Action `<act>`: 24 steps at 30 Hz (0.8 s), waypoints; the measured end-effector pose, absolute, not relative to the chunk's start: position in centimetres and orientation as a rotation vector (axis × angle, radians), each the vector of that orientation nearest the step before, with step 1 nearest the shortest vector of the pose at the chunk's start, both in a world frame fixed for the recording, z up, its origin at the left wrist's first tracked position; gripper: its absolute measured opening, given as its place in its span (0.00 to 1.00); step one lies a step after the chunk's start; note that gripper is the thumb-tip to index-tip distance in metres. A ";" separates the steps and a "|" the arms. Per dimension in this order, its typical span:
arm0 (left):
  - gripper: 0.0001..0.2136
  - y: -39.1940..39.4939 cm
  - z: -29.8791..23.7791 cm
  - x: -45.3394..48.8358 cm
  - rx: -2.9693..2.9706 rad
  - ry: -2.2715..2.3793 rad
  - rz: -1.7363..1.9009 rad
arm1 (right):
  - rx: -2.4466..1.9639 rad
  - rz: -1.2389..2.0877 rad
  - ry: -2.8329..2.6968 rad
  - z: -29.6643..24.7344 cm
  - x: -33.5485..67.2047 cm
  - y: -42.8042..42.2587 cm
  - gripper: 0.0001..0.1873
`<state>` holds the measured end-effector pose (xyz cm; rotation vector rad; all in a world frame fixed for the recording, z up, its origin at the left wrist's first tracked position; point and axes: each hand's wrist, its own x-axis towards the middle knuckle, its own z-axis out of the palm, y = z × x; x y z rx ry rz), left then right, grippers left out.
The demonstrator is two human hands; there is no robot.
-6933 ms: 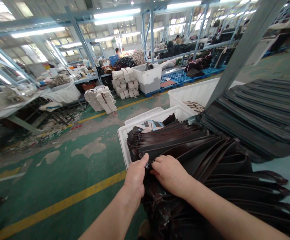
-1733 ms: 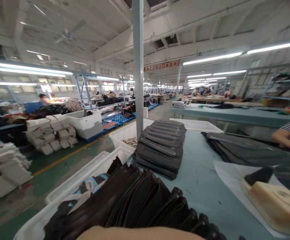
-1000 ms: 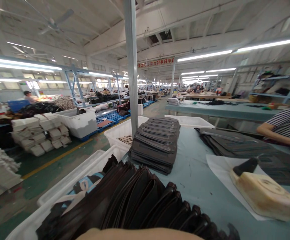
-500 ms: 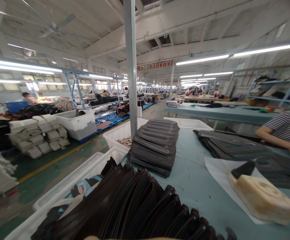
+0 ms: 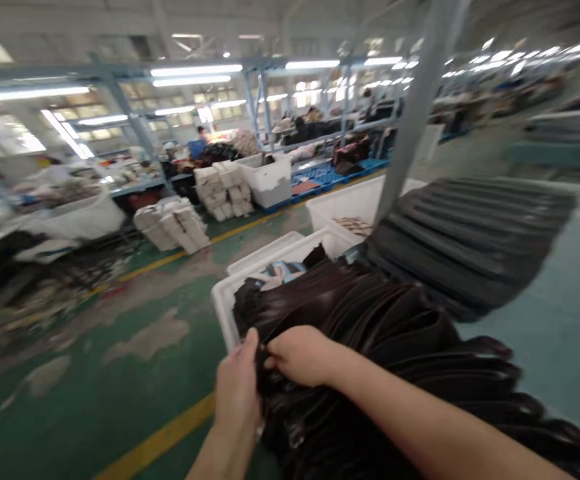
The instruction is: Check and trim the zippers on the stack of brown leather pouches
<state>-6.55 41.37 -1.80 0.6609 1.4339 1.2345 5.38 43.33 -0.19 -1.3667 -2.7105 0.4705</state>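
A long heap of dark brown, leather-like pieces (image 5: pixel 390 313) lies overlapped along the table's left edge. My left hand (image 5: pixel 240 383) is at the near left end of the heap, thumb up, fingers closed around the edge of one dark leather-like piece (image 5: pixel 261 367). Just right of it, my right hand (image 5: pixel 297 353) is curled in a pinch on the same dark material, knuckles up. The fingertips of both hands are partly hidden by it. Beyond the heap stands a fanned stack of dark grey panels (image 5: pixel 475 233), smeared by motion.
A white plastic bin (image 5: pixel 223 313) with cloth scraps adjoins the table on the left. Another white bin (image 5: pixel 345 203) stands by a grey metal post (image 5: pixel 413 107). The pale blue-green tabletop (image 5: pixel 545 307) extends right. Bundled white stacks (image 5: pixel 173 223) sit across the green floor (image 5: pixel 170 373).
My view has swung left and down. Both my hands have come into view at the heap's left end, closed on dark material. The co-worker and the yellowish block have left the view.
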 end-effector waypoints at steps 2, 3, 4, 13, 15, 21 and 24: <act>0.16 41.3 -3.1 -7.3 0.619 1.383 1.253 | -1.349 0.479 -2.676 -0.9 5.1 43.4 0.16; 0.16 41.2 -3.6 -7.5 0.605 1.364 1.264 | -1.337 0.487 -2.674 -1.1 5.1 43.4 0.15; 0.15 41.1 -3.9 -7.6 0.615 1.349 1.276 | -1.328 0.493 -2.679 -1.1 5.1 43.3 0.15; 0.12 39.4 -4.2 -8.3 0.794 1.202 1.252 | -1.370 0.508 -2.681 -1.0 4.6 42.7 0.14; 0.12 38.9 -4.2 -8.4 0.781 1.141 1.248 | -1.352 0.471 -2.632 -1.0 4.9 42.5 0.15; 0.11 37.5 -4.2 -8.5 0.808 1.119 1.218 | -1.269 0.278 -2.304 0.2 7.8 41.3 0.11; 0.10 37.1 -3.8 -8.0 0.889 1.217 1.176 | -1.302 0.215 -2.112 0.9 10.9 40.1 0.10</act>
